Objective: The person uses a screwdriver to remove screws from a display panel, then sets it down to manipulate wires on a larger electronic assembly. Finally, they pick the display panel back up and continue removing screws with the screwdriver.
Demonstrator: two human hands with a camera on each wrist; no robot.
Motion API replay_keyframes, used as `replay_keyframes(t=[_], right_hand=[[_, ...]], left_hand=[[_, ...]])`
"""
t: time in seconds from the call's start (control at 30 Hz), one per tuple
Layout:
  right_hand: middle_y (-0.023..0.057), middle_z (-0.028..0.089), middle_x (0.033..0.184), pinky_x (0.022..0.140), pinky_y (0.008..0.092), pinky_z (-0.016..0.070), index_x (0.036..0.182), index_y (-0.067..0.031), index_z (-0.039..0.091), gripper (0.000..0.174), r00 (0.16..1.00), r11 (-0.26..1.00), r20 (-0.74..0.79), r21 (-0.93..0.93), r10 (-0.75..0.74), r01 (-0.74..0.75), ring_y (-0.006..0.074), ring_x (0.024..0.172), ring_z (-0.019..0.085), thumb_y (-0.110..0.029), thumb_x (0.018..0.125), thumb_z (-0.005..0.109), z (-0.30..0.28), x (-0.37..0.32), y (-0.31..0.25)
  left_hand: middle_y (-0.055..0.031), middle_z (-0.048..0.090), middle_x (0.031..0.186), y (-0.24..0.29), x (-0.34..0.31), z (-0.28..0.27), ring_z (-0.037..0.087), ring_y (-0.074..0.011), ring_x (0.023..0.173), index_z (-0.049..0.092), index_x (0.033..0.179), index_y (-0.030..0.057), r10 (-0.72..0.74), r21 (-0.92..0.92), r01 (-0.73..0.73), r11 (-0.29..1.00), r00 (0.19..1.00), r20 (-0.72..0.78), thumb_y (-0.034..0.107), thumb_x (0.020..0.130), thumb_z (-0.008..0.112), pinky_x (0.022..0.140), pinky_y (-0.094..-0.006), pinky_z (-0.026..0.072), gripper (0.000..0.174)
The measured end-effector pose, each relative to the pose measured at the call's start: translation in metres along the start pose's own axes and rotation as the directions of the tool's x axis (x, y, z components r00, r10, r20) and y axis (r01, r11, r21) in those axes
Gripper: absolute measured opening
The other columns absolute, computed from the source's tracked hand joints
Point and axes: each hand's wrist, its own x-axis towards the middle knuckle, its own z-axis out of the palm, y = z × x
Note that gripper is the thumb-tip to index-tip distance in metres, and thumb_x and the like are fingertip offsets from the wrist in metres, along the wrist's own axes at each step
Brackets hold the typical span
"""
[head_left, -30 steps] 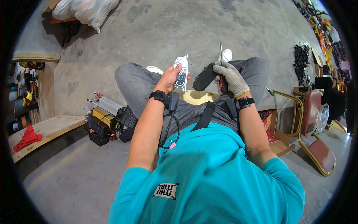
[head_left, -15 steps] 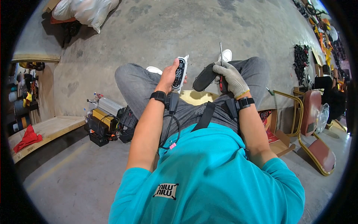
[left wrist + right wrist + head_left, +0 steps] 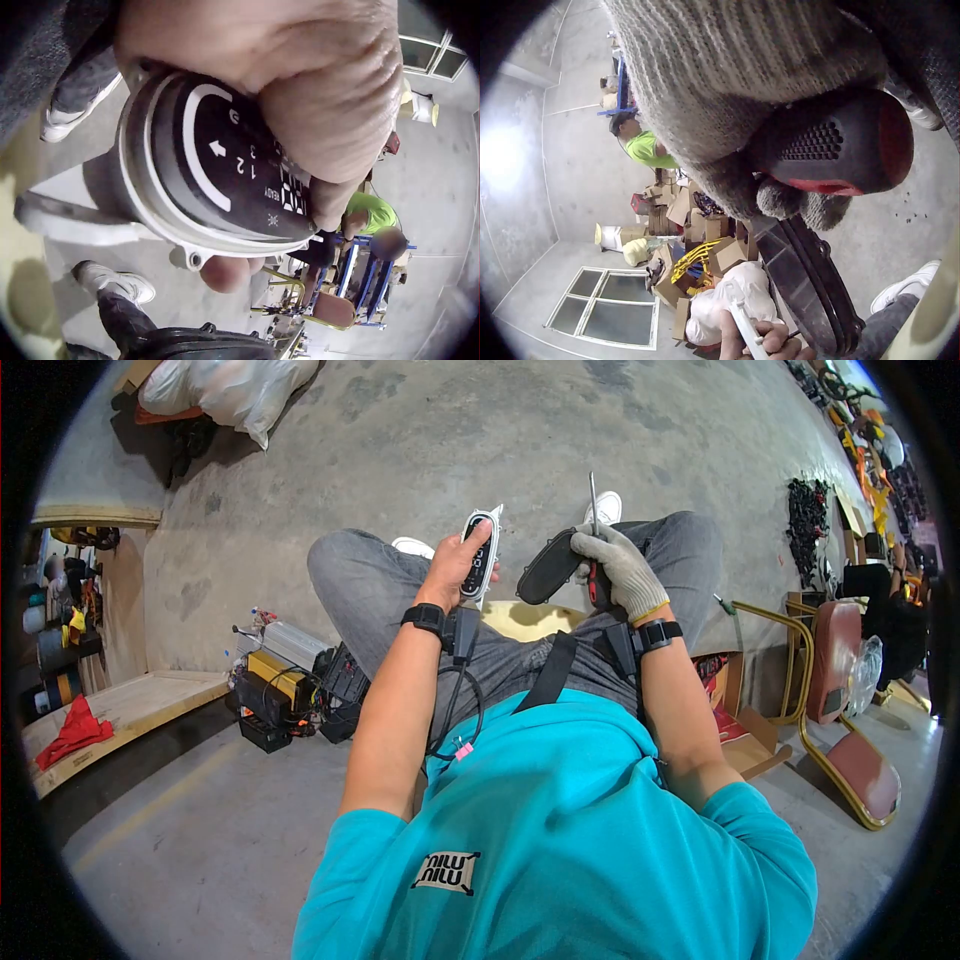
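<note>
My bare left hand [image 3: 453, 568] grips a digital instrument display [image 3: 479, 568] with a white frame and a dark oval face. The thumb lies across that face, covering part of it. In the left wrist view the display [image 3: 206, 161] shows white digits, an arrow and "READY", and screw tabs line its rim. To the right, my gloved right hand [image 3: 622, 568] holds both a screwdriver [image 3: 593, 500] and a black oval cover [image 3: 548, 570]. The screwdriver's black and red handle [image 3: 832, 146] sits in the palm, its shaft pointing away from me. Display and cover are apart.
A yellowish surface [image 3: 530, 622] lies between my legs. On the floor at left are electronic boxes with wires [image 3: 290, 670] beside a wooden bench [image 3: 150, 695]. A folding chair [image 3: 838, 660] and an open cardboard box [image 3: 755, 745] are at right. White bags [image 3: 235, 390] lie at the far left.
The display has tilted and shifted slightly left, its face going from pale to dark. My left thumb went to its edge, then back over the face. The right hand has stayed in place.
</note>
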Motion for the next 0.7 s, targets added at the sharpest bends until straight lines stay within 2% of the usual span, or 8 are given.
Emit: replay_keyframes(t=[0.13, 0.23, 0.3, 0.33, 0.43, 0.47, 0.63, 0.7], right_hand=[[0.0065, 0.059, 0.082, 0.055, 0.0274, 0.0487, 0.109, 0.0015, 0.057, 0.027, 1.000, 0.999, -0.004, -0.034, 0.011, -0.011, 0.0118, 0.058, 0.055, -0.018, 0.092, 0.067, 0.001, -0.001, -0.002], [0.0070, 0.060, 0.082, 0.056, 0.0274, 0.0496, 0.108, 0.0016, 0.057, 0.028, 1.000, 0.999, -0.010, -0.040, 0.012, -0.012, 0.0122, 0.059, 0.057, -0.019, 0.092, 0.067, 0.001, -0.001, -0.001], [0.0072, 0.060, 0.083, 0.056, 0.0273, 0.0501, 0.108, 0.0018, 0.058, 0.028, 1.000, 1.000, -0.005, -0.029, 0.002, -0.002, 0.0123, 0.059, 0.057, -0.019, 0.092, 0.067, 0.000, 0.001, -0.001], [0.0074, 0.061, 0.083, 0.056, 0.0266, 0.0500, 0.108, 0.0019, 0.058, 0.028, 1.000, 0.999, -0.004, -0.032, 0.004, -0.004, 0.0117, 0.059, 0.058, -0.019, 0.092, 0.067, -0.001, 0.002, 0.000], [0.0074, 0.063, 0.085, 0.055, 0.0248, 0.0498, 0.109, 0.0020, 0.058, 0.028, 1.000, 0.999, 0.012, -0.037, 0.005, -0.005, 0.0102, 0.059, 0.058, -0.019, 0.092, 0.066, 0.000, -0.002, -0.002], [0.0073, 0.063, 0.085, 0.055, 0.0237, 0.0496, 0.110, 0.0020, 0.059, 0.028, 1.000, 0.999, 0.027, -0.043, 0.002, -0.001, 0.0094, 0.058, 0.058, -0.019, 0.092, 0.066, 0.001, -0.003, -0.005], [0.0065, 0.064, 0.086, 0.056, 0.0208, 0.0502, 0.110, 0.0015, 0.060, 0.025, 0.999, 1.000, 0.047, -0.008, 0.016, -0.015, 0.0082, 0.060, 0.058, -0.015, 0.091, 0.063, 0.005, -0.006, -0.010], [0.0062, 0.064, 0.086, 0.058, 0.0213, 0.0510, 0.112, 0.0014, 0.059, 0.025, 0.997, 1.000, 0.073, 0.021, 0.021, -0.023, 0.0086, 0.062, 0.059, -0.012, 0.091, 0.063, 0.007, -0.007, -0.010]], left_hand=[[-0.0087, 0.064, 0.069, -0.002, 0.000, -0.001, 0.066, -0.0171, 0.056, 0.062, 0.085, 0.0048, 0.033, 0.053, -0.033, 0.998, 0.999, 0.004, 0.058, 0.087, 0.069, 0.053, -0.0299, 0.0576, 0.054], [-0.0109, 0.066, 0.073, -0.004, 0.004, -0.004, 0.067, -0.0204, 0.059, 0.063, 0.091, 0.0036, -0.002, 0.003, 0.002, 1.000, 1.000, 0.013, 0.055, 0.093, 0.062, 0.056, -0.0326, 0.0592, 0.051], [-0.0137, 0.069, 0.082, -0.009, 0.009, -0.003, 0.070, -0.0247, 0.067, 0.063, 0.101, 0.0029, -0.017, -0.232, 0.040, 0.972, 0.995, 0.100, 0.051, 0.100, 0.052, 0.060, -0.0359, 0.0605, 0.049], [-0.0154, 0.070, 0.089, -0.011, 0.012, -0.006, 0.072, -0.0280, 0.074, 0.063, 0.110, 0.0032, -0.038, -0.224, 0.079, 0.971, 0.983, 0.182, 0.046, 0.104, 0.044, 0.066, -0.0386, 0.0614, 0.047], [-0.0163, 0.071, 0.091, -0.017, 0.014, -0.006, 0.072, -0.0290, 0.079, 0.063, 0.112, 0.0028, -0.072, -0.173, 0.113, 0.978, 0.971, 0.227, 0.045, 0.105, 0.042, 0.072, -0.0397, 0.0611, 0.048], [-0.0166, 0.071, 0.092, -0.018, 0.014, -0.005, 0.072, -0.0292, 0.081, 0.063, 0.112, 0.0015, -0.074, -0.168, 0.116, 0.979, 0.969, 0.238, 0.038, 0.105, 0.038, 0.076, -0.0404, 0.0605, 0.044], [-0.0163, 0.072, 0.092, -0.026, 0.022, -0.008, 0.072, -0.0265, 0.080, 0.063, 0.111, -0.0010, -0.084, -0.183, 0.135, 0.974, 0.961, 0.262, 0.028, 0.101, 0.035, 0.077, -0.0392, 0.0604, 0.041], [-0.0142, 0.072, 0.096, -0.026, 0.022, -0.010, 0.072, -0.0236, 0.080, 0.063, 0.113, -0.0006, -0.093, -0.170, 0.157, 0.973, 0.938, 0.333, 0.027, 0.102, 0.036, 0.076, -0.0384, 0.0604, 0.040]])
